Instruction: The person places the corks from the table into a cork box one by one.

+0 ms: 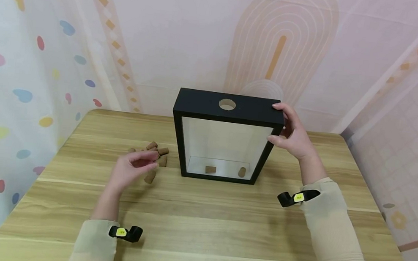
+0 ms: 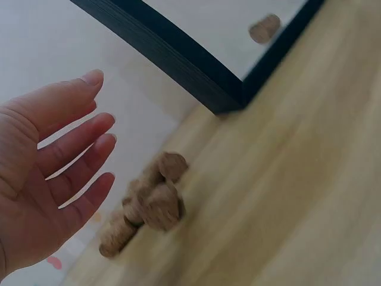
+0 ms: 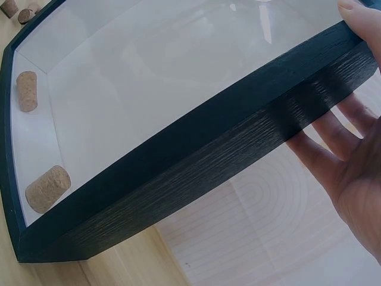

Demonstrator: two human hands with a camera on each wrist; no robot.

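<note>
A black box frame [image 1: 204,104] with a clear front stands upright mid-table, and a round hole [image 1: 227,104] opens in its top. Two corks [image 1: 210,169] [image 1: 242,172] lie inside on its floor, also seen in the right wrist view [image 3: 47,187]. My right hand [image 1: 292,135] grips the frame's top right corner, thumb in front and fingers [image 3: 333,131] behind the frame [image 3: 208,161]. My left hand [image 1: 132,169] hovers with straight, empty fingers [image 2: 71,149] over a small pile of loose corks [image 1: 157,150] [image 2: 149,202] left of the frame [image 2: 178,56].
The wooden table [image 1: 198,231] runs wide in front of the frame. Patterned fabric walls [image 1: 28,64] close in at the left, back and right edges. One loose cork [image 1: 149,176] lies just beside my left fingertips.
</note>
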